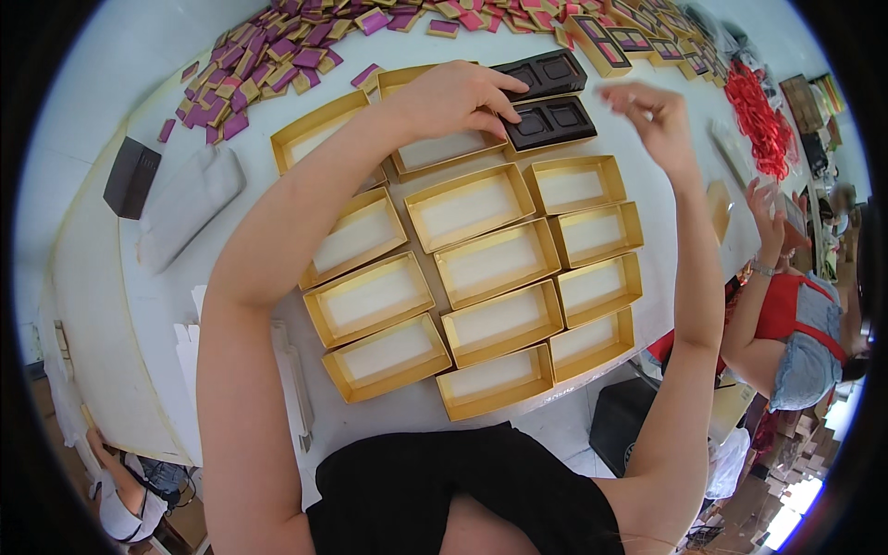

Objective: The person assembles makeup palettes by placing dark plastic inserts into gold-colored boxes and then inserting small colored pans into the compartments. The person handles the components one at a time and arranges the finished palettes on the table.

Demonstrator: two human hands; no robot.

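Observation:
At the far side of the box group, my left hand reaches across with its fingers apart. Its fingertips touch the left ends of two black moulded trays; the lower tray sits in a gold box, and the upper tray lies just beyond it. Part of their left edges is hidden under the fingers. Right of the trays, my right hand is raised, fingers loosely bent and apart, with nothing visible in it. Nearer to me stand several open gold boxes with white bottoms, among them one gold box below my left hand.
Small purple-and-gold packets are heaped at the far left, pink ones beside them. Filled gold boxes stand at the far right near red ribbons. A black block and a grey-white bundle lie left. Another person works at right.

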